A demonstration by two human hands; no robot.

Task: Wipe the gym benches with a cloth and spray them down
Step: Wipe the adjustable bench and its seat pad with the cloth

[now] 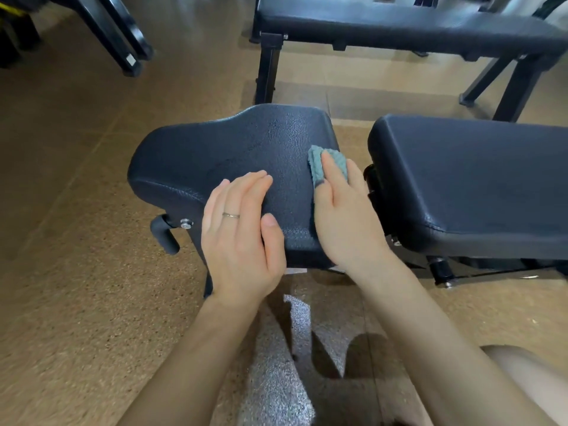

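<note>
Wiping in hand on the seat pad (pixel 215 155) of the nearer bench, the contoured black cushion at the middle of the head view. Pressing the folded teal cloth (pixel 326 162) onto the pad's right part, near the gap before the long back pad (pixel 473 179), with the right hand (pixel 344 210) lying flat on top: grip spread, fingers straight, pinning the cloth rather than pinching it. Resting just beside it, the left hand (pixel 239 229), grip likewise spread, palm down on the pad's near edge, holding nothing, a ring (pixel 231 215) on one finger. Showing wet, or at least glossy, on the pebbled vinyl beyond the cloth. Standing well apart behind, a second bench (pixel 399 23) on the speckled floor (pixel 76 210). Not showing anywhere in view: a spray bottle.

Doing this step well, probably: keeping the palm flat and the pressure even, working in overlapping strokes from the right edge toward the raised left lobe, following the curve over the rounded front lip and sides, where sweat would likely gather. Steadying with the left hand, yet shifting it off ahead of the cloth to avoid leaving a missed patch. Refolding to a clean face before moving on to the back pad.
</note>
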